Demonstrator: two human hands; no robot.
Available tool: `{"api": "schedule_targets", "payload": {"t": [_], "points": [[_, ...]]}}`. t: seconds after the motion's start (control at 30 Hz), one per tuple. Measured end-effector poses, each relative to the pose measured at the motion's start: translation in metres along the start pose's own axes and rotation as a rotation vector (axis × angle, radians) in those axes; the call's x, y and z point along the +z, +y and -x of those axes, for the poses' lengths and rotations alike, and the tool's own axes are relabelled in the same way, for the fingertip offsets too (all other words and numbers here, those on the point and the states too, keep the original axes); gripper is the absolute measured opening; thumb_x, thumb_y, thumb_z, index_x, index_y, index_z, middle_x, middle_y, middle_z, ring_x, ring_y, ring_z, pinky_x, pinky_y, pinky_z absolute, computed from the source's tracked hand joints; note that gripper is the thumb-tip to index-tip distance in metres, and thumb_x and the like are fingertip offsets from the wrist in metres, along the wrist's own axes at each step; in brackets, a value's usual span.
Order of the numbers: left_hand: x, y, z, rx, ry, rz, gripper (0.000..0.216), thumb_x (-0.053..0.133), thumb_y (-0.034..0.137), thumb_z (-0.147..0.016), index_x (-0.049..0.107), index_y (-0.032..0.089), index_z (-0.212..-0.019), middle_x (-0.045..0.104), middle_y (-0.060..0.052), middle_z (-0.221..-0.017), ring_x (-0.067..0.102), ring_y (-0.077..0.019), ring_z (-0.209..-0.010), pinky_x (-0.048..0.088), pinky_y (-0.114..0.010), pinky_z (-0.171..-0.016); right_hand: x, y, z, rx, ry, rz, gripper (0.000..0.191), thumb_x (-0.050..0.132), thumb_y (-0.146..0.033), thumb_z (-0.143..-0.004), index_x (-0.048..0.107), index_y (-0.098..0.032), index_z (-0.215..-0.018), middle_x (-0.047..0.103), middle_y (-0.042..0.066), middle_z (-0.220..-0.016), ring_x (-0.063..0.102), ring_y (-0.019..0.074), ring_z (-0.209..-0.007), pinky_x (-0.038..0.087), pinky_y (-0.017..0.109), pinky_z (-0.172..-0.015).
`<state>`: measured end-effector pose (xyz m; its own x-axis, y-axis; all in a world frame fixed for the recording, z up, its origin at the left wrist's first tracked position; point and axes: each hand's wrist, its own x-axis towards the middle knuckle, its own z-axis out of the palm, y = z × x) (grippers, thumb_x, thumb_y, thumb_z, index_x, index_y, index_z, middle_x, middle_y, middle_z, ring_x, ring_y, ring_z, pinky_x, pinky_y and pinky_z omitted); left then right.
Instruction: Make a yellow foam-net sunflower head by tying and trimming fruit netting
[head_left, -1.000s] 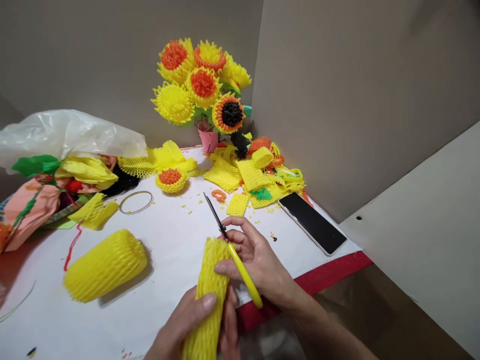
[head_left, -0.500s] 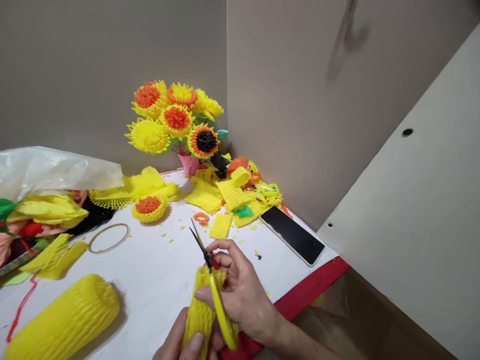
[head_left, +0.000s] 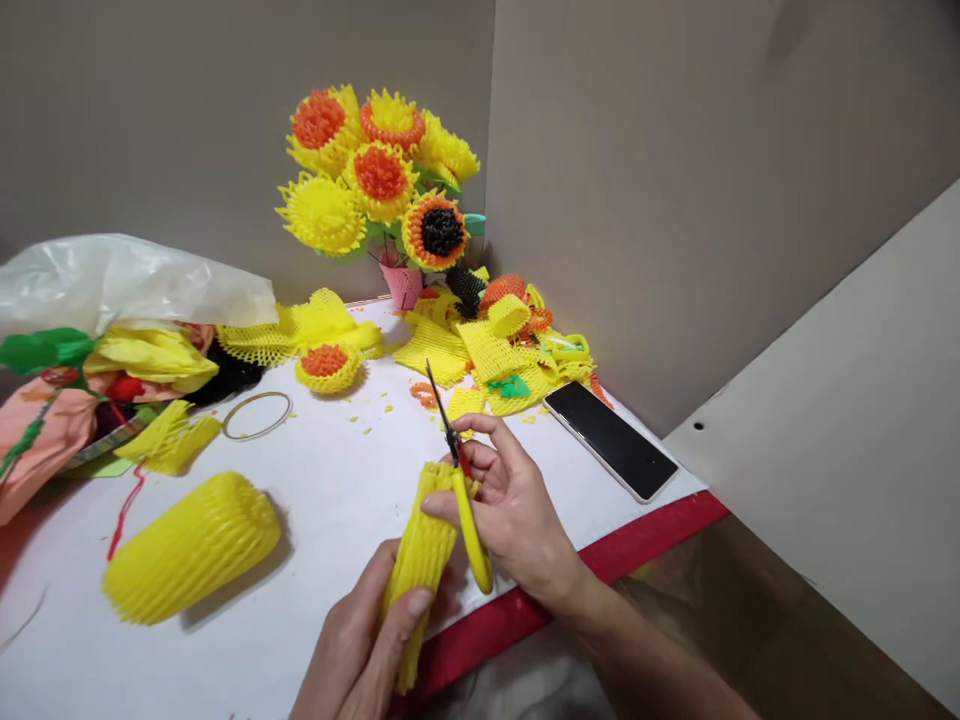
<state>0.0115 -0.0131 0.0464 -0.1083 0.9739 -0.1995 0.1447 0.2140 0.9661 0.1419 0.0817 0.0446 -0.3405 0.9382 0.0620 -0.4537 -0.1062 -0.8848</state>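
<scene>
A bunched yellow foam net sleeve [head_left: 422,565] is gripped in my left hand [head_left: 367,625], fingers closed around its lower half. My right hand [head_left: 517,515] is closed on a pair of scissors [head_left: 469,525] with yellow handles and dark blades pointing up and away. The right thumb also presses on the sleeve's top end, beside the scissors. Something red shows behind the scissors' pivot, mostly hidden. A second, thick yellow foam net roll [head_left: 191,545] lies on the white table to the left of my hands.
Yellow, orange and black net flowers [head_left: 379,175] stand in a pink pot [head_left: 403,285] at the back. Net scraps [head_left: 491,350], a phone [head_left: 611,440], a loose net flower [head_left: 328,368], a hoop [head_left: 256,415] and a plastic bag [head_left: 135,285] lie around the table.
The camera view has tilted down and shifted left, so the table things appear higher and further right. Both hands keep hold of the sleeve and scissors.
</scene>
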Motion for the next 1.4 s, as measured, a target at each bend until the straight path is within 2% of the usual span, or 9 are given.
{"api": "schedule_targets", "payload": {"t": [0.07, 0.2, 0.33, 0.43, 0.63, 0.77, 1.07, 1.27, 1.4], "points": [[-0.003, 0.003, -0.003, 0.055, 0.078, -0.016, 0.035, 0.069, 0.052, -0.084, 0.068, 0.024, -0.104, 0.072, -0.002, -0.099, 0.062, -0.0208, -0.086, 0.045, -0.022, -0.078, 0.004, 0.0, 0.0, 0.029, -0.02, 0.005, 0.059, 0.086, -0.012, -0.061, 0.052, -0.027, -0.107, 0.06, -0.007, -0.082, 0.058, 0.0087, -0.07, 0.049, 0.019, -0.065], [-0.01, 0.005, -0.008, -0.027, -0.02, 0.077, 0.034, 0.067, 0.052, -0.085, 0.068, 0.022, -0.101, 0.07, 0.0, -0.079, 0.063, -0.0184, -0.074, 0.047, -0.021, -0.07, 0.0, -0.007, -0.002, 0.062, -0.071, 0.037, 0.057, 0.087, -0.019, -0.062, 0.051, -0.025, -0.105, 0.06, -0.006, -0.082, 0.059, 0.0094, -0.071, 0.047, 0.019, -0.064], [-0.016, 0.005, -0.009, -0.155, -0.031, 0.344, 0.038, 0.073, 0.05, -0.08, 0.069, 0.019, -0.101, 0.074, -0.004, -0.083, 0.065, -0.0162, -0.066, 0.051, -0.022, -0.065, -0.026, -0.025, 0.001, 0.026, -0.125, 0.225, 0.054, 0.08, -0.029, -0.073, 0.048, -0.026, -0.115, 0.064, -0.003, -0.088, 0.058, 0.011, -0.071, 0.046, 0.022, -0.064], [-0.019, 0.006, -0.011, -0.176, 0.02, 0.47, 0.036, 0.079, 0.044, -0.076, 0.07, 0.017, -0.098, 0.075, -0.005, -0.08, 0.064, -0.0133, -0.058, 0.05, -0.02, -0.059, -0.047, -0.042, 0.006, 0.127, -0.242, 0.475, 0.053, 0.077, -0.033, -0.074, 0.051, -0.023, -0.119, 0.059, -0.003, -0.084, 0.054, 0.0128, -0.071, 0.045, 0.024, -0.065], [-0.026, 0.006, -0.02, -0.159, 0.145, 0.534, 0.035, 0.084, 0.038, -0.071, 0.075, 0.018, -0.098, 0.077, -0.009, -0.098, 0.07, -0.0169, -0.072, 0.055, -0.02, -0.065, -0.048, -0.064, 0.017, 0.357, -0.441, 1.082, 0.073, 0.082, -0.034, -0.065, 0.056, -0.021, -0.131, 0.061, 0.008, -0.116, 0.058, 0.028, -0.102, 0.047, 0.04, -0.089], [-0.031, 0.002, -0.024, -0.084, 0.115, 0.441, 0.029, 0.081, 0.04, -0.075, 0.077, 0.019, -0.095, 0.077, -0.006, -0.082, 0.068, -0.016, -0.07, 0.054, -0.018, -0.067, -0.042, -0.066, 0.019, 0.36, -0.545, 1.182, 0.083, 0.082, -0.042, -0.068, 0.049, -0.025, -0.142, 0.052, 0.01, -0.142, 0.047, 0.034, -0.13, 0.038, 0.044, -0.108], [-0.032, 0.005, -0.025, -0.044, 0.112, 0.323, 0.025, 0.079, 0.042, -0.077, 0.075, 0.023, -0.092, 0.075, -0.001, -0.078, 0.069, -0.0172, -0.075, 0.053, -0.017, -0.07, -0.036, -0.06, 0.013, 0.247, -0.661, 1.237, 0.076, 0.075, -0.06, -0.074, 0.052, -0.03, -0.139, 0.06, 0.008, -0.127, 0.058, 0.0306, -0.114, 0.048, 0.04, -0.093], [-0.032, 0.007, -0.027, -0.034, 0.085, 0.306, 0.027, 0.079, 0.043, -0.077, 0.074, 0.026, -0.097, 0.076, 0.001, -0.089, 0.07, -0.0186, -0.08, 0.054, -0.019, -0.073, -0.03, -0.061, 0.01, 0.225, -0.648, 1.237, 0.069, 0.077, -0.054, -0.074, 0.056, -0.029, -0.134, 0.063, 0.004, -0.104, 0.06, 0.0249, -0.097, 0.047, 0.036, -0.087], [-0.032, 0.011, -0.029, -0.032, 0.011, 0.254, 0.023, 0.075, 0.044, -0.082, 0.074, 0.028, -0.099, 0.075, 0.003, -0.09, 0.07, -0.0169, -0.082, 0.051, -0.018, -0.076, -0.029, -0.06, 0.007, 0.158, -0.618, 1.221, 0.066, 0.079, -0.055, -0.072, 0.061, -0.024, -0.127, 0.064, 0.004, -0.1, 0.061, 0.0245, -0.096, 0.047, 0.033, -0.085]]}}
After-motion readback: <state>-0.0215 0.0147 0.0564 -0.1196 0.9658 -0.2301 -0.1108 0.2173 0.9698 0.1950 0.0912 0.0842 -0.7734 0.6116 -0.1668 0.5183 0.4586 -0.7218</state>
